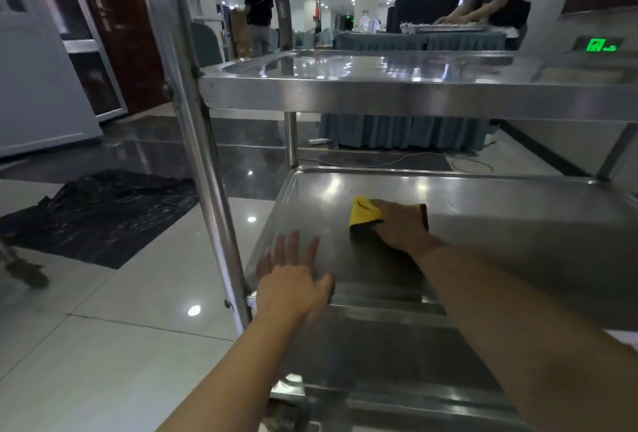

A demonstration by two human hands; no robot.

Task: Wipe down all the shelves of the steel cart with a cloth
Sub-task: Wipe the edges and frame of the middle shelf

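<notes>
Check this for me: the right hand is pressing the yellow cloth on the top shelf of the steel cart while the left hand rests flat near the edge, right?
Not quite. In the head view the right hand presses the yellow cloth on the middle shelf, not the top shelf. The left hand does rest flat near the edge.

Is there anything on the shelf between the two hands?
No. In the head view, only bare steel shelf lies between the left hand and the right hand pressing the yellow cloth.
</notes>
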